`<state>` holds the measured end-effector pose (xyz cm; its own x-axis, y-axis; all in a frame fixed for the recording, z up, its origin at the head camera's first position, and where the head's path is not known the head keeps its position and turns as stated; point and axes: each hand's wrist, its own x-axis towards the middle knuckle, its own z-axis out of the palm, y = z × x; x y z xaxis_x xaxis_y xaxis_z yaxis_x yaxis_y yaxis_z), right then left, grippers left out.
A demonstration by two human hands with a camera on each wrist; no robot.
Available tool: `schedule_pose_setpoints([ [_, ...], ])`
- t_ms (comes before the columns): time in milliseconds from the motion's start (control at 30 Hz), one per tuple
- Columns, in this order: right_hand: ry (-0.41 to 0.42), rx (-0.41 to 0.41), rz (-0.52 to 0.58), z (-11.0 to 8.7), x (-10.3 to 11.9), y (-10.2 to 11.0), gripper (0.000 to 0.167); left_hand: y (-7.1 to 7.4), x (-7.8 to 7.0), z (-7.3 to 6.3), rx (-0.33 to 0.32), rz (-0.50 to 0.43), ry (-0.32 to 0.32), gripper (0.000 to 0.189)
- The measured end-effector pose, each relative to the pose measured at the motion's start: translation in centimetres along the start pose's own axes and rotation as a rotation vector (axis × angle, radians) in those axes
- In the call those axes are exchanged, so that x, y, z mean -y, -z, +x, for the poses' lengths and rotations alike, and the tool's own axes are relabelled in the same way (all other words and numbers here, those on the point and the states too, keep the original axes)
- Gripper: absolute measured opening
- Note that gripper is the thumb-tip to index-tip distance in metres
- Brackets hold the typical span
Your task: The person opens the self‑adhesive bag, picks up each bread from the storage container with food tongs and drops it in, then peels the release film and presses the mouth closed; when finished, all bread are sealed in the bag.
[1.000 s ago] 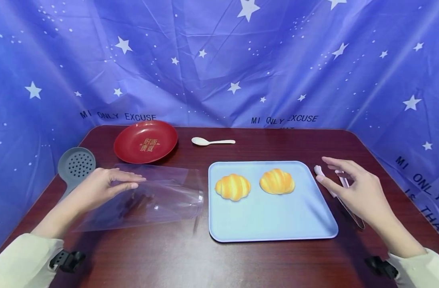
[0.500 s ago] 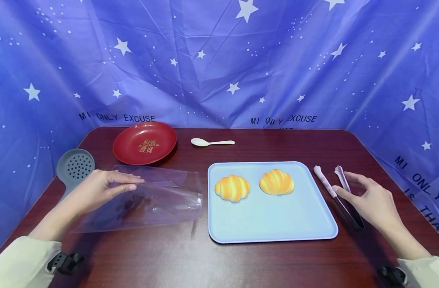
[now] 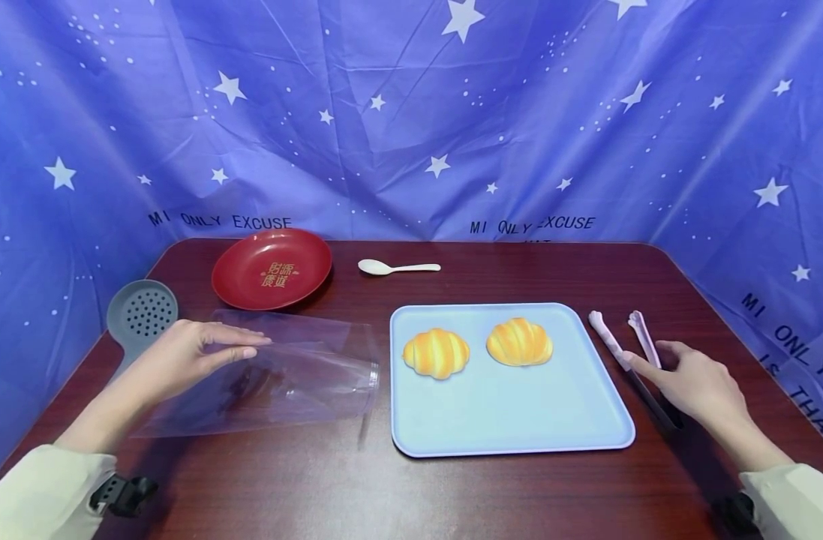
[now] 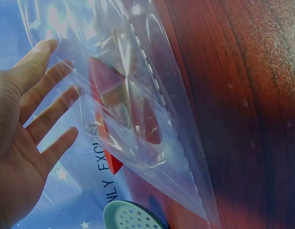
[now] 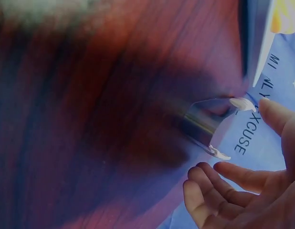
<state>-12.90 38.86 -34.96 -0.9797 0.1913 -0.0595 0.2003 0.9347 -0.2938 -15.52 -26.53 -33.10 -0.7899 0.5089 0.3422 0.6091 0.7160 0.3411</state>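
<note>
On the left, my left hand [image 3: 205, 352] pinches the upper edge of a clear plastic bag [image 3: 330, 375], which is lifted off the table; in the left wrist view the thumb and index finger [image 4: 47, 47] meet at the film of the bag [image 4: 152, 114]. My right hand [image 3: 698, 382] is spread around a pair of tongs [image 3: 608, 335] with pale paw-shaped ends and a dark metal bend. In the right wrist view the thumb and fingers [image 5: 243, 176] stand on either side of the tongs [image 5: 200, 125], with a gap visible. Whether they touch is unclear.
A light blue tray [image 3: 506, 420] with two croissants [image 3: 437, 352] stands between the hands. Behind are a red plate [image 3: 249, 262] and a white spoon [image 3: 411, 267]. A grey slotted ladle [image 3: 143, 311] lies at the far left, partly behind the left forearm.
My right hand has come down and toward me from above the tongs to around their arms, uncovering the paw ends. The left hand and the bag have barely moved.
</note>
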Motion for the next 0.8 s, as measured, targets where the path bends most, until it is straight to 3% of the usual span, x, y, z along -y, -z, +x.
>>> schedule_pose_setpoints([
  [233, -0.014, 0.049, -0.035, 0.7, 0.4, -0.3, 0.099, -0.1, 0.1, 0.0, -0.005, -0.001, 0.004, 0.033],
  [467, -0.084, 0.08, -0.062, 1.2, 0.7, -0.6, 0.107, -0.3, 0.1, 0.0, -0.006, 0.01, -0.007, 0.033],
  [800, -0.051, 0.051, -0.071, 1.2, 0.7, -0.8, 0.09, -0.2, 0.2, 0.0, -0.007, 0.004, -0.01, 0.032],
])
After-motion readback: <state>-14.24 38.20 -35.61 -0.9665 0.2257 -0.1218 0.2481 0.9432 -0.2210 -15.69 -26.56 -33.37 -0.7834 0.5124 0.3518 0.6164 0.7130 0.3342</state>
